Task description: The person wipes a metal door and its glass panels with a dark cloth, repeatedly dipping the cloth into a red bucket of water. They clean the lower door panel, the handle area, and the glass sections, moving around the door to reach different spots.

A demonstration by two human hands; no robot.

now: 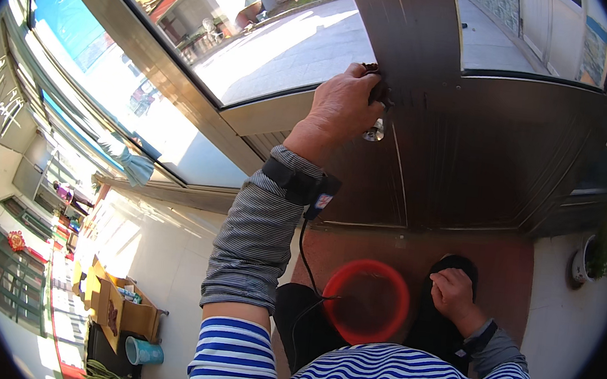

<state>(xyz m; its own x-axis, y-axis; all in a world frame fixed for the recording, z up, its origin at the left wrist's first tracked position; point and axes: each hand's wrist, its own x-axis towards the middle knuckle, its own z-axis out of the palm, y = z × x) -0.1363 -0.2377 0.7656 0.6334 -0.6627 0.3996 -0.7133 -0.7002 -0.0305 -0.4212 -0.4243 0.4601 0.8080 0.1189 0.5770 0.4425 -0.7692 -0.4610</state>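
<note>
My left hand point(344, 103) is raised to the brown metal door point(472, 145), its fingers around a dark, crumpled thing point(381, 90), perhaps a cloth, at the door's handle side. A shiny metal knob point(375, 131) shows just below the fingers. My right hand point(452, 291) rests on my right knee with its fingers curled; nothing shows in it. Between my legs stands a red plastic basin point(366, 302) with dark contents. A black strap and a cabled device point(322, 198) sit on my left wrist.
A reddish mat point(503, 274) lies under the basin. On the right is a potted plant point(584, 260). To the left are an open cardboard box point(119, 309), a blue bucket point(144, 352) and windows with a light blue curtain point(138, 168). A person point(65, 193) is far off.
</note>
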